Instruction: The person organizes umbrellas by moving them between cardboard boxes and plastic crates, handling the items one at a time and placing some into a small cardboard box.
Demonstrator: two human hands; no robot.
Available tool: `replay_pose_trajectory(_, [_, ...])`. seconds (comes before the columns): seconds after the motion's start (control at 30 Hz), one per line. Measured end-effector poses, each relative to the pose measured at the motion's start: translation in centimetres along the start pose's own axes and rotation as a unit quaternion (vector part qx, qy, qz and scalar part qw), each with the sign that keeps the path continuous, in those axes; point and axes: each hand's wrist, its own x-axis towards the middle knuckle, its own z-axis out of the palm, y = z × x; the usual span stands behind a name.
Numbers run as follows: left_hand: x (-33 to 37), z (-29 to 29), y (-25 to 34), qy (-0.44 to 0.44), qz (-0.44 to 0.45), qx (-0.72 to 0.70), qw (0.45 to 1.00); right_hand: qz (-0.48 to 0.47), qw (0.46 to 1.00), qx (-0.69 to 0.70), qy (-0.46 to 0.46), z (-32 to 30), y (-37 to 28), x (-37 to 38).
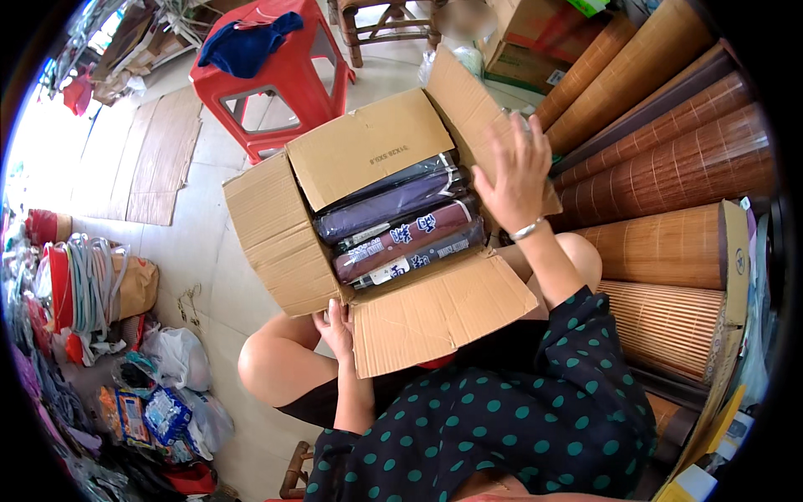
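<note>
An open cardboard box rests on my lap, its flaps folded outward. Inside lie several long, plastic-wrapped bundles that look like folded umbrellas: a blue-purple one, a maroon one and darker ones. My left hand grips the box at its near left corner, thumb on the cardboard and other fingers partly hidden. Against the right flap, my right hand is raised with fingers apart and slightly blurred. It holds nothing; whether it touches the flap I cannot tell.
A red plastic stool with a dark blue cloth stands beyond the box. Rolled bamboo mats crowd the right side. Bagged goods and coiled pale tubing lie at left. Flattened cardboard covers some floor tiles.
</note>
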Motion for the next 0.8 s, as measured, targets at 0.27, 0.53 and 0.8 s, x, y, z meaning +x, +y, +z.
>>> replay_pose_trajectory(0.27, [-0.8, 5.8, 2.8, -0.152, -0.275, -0.212, 0.925, 0.129, 0.976, -0.126, -0.121, 7.0, 9.8, -1.2])
replay_pose_trajectory(0.53, [-2.2, 8.6, 3.6, -0.221, -0.287, -0.147, 0.92, 0.322, 0.901, 0.079, -0.28, 8.9, 15.6, 2.4])
replay_pose_trajectory(0.8, [-2.0, 9.9, 3.5, -0.199, -0.25, -0.097, 0.943, 0.442, 0.818, 0.232, -0.285, 16.2, 20.3, -4.6])
